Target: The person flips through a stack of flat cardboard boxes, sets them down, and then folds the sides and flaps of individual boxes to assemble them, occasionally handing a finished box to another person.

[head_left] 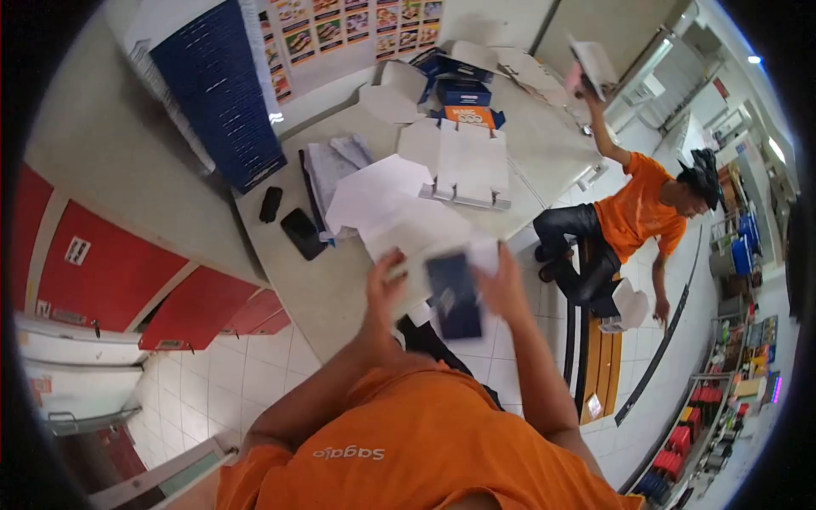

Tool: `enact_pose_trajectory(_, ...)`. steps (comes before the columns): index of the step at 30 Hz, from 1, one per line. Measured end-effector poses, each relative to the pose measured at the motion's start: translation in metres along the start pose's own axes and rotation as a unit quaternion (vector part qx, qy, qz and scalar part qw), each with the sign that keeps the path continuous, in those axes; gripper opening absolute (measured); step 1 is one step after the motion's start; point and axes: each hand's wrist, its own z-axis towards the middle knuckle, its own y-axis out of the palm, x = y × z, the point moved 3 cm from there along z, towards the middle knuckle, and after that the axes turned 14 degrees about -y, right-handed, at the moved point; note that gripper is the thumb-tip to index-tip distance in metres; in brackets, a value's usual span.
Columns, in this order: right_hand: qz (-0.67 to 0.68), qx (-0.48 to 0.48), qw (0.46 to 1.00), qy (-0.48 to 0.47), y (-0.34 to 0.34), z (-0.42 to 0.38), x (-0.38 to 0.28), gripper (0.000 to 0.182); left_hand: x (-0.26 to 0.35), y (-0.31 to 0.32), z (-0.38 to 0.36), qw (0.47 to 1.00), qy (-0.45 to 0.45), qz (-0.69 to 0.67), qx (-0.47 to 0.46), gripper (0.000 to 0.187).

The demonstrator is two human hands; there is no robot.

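A partly folded carton (455, 293), white with a dark blue panel, is in front of my chest, blurred by motion. My right hand (501, 285) is closed on its right edge. At the carton's left side is my left hand (387, 285), its fingers apart and curved, with no grip on the carton visible. Beyond the hands, white flat cardboard sheets (378, 195) lie on the table (297, 289). Further back is a stack of unfolded white cartons (472, 161).
A black phone (303, 234) and a small black object (270, 205) lie at the table's left. Blue and orange boxes (466, 95) stand at the back. A co-worker in orange (646, 204) sits on a wooden bench (599, 365) at right, one arm raised with a carton (595, 64).
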Motion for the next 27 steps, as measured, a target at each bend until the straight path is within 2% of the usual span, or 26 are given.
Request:
enact_pose_trajectory(1, 0.13, 0.006, 0.991, 0.027, 0.036, 0.02, 0.085, 0.066, -0.025, -0.02, 0.001, 0.997, -0.016, 0.066, 0.041, 0.109)
enact_pose_trajectory(2, 0.384, -0.003, 0.918, 0.105, 0.021, 0.058, 0.05, 0.063, -0.072, -0.035, -0.009, 0.983, -0.156, 0.041, 0.092, 0.084)
enact_pose_trajectory(3, 0.273, -0.053, 0.959, 0.046, 0.038, 0.08, 0.081, 0.06, -0.11, -0.048, -0.011, 0.955, -0.262, 0.063, 0.126, 0.075)
enact_pose_trajectory(4, 0.133, -0.05, 0.989, -0.03, 0.045, 0.097, 0.073, 0.058, -0.143, -0.058, -0.013, 0.914, -0.363, 0.082, 0.16, 0.067)
enact_pose_trajectory(5, -0.011, -0.043, 0.993, -0.106, 0.054, 0.112, 0.061, 0.056, -0.17, -0.062, -0.016, 0.913, -0.361, 0.084, 0.168, 0.067)
enact_pose_trajectory(7, 0.042, -0.106, 0.988, -0.107, 0.083, 0.14, 0.051, 0.057, -0.199, -0.07, -0.01, 0.918, -0.33, 0.156, 0.158, 0.052)
enact_pose_trajectory(8, 0.003, -0.116, 0.989, -0.093, 0.11, 0.147, 0.066, 0.061, -0.203, -0.074, -0.009, 0.917, -0.329, 0.158, 0.164, 0.052)
enact_pose_trajectory(9, -0.032, -0.172, 0.983, -0.049, 0.12, 0.153, 0.057, 0.073, -0.199, -0.073, -0.005, 0.917, -0.303, 0.226, 0.123, 0.051)
enact_pose_trajectory(10, 0.003, -0.181, 0.982, -0.046, 0.125, 0.156, 0.051, 0.074, -0.199, -0.073, 0.001, 0.912, -0.274, 0.295, 0.08, 0.051)
enact_pose_trajectory(11, 0.036, -0.189, 0.98, -0.045, 0.127, 0.159, 0.045, 0.075, -0.199, -0.076, 0.007, 0.912, -0.268, 0.297, 0.085, 0.051)
enact_pose_trajectory(12, -0.003, -0.165, 0.981, -0.104, 0.142, 0.16, 0.058, 0.077, -0.2, -0.076, 0.003, 0.92, -0.266, 0.275, 0.082, 0.05)
enact_pose_trajectory(14, -0.027, -0.179, 0.978, -0.105, 0.151, 0.161, 0.063, 0.077, -0.199, -0.078, 0.004, 0.927, -0.264, 0.252, 0.086, 0.049)
enact_pose_trajectory(15, -0.049, -0.189, 0.976, -0.1, 0.154, 0.159, 0.064, 0.079, -0.198, -0.08, 0.006, 0.911, -0.303, 0.273, 0.063, 0.051)
enact_pose_trajectory(16, -0.071, -0.196, 0.974, -0.092, 0.15, 0.154, 0.059, 0.074, -0.2, -0.083, 0.007, 0.892, -0.341, 0.293, 0.043, 0.053)
enact_pose_trajectory(20, -0.082, -0.205, 0.964, -0.145, 0.15, 0.151, 0.06, 0.066, -0.204, -0.093, 0.004, 0.893, -0.361, 0.266, 0.049, 0.057)
enact_pose_trajectory(22, -0.152, -0.214, 0.953, -0.149, 0.141, 0.153, 0.05, 0.06, -0.207, -0.096, 0.004, 0.89, -0.359, 0.276, 0.051, 0.057)
enact_pose_trajectory(27, -0.162, -0.196, 0.957, -0.137, 0.153, 0.154, 0.049, 0.049, -0.209, -0.093, 0.002, 0.894, -0.327, 0.296, 0.077, 0.056)
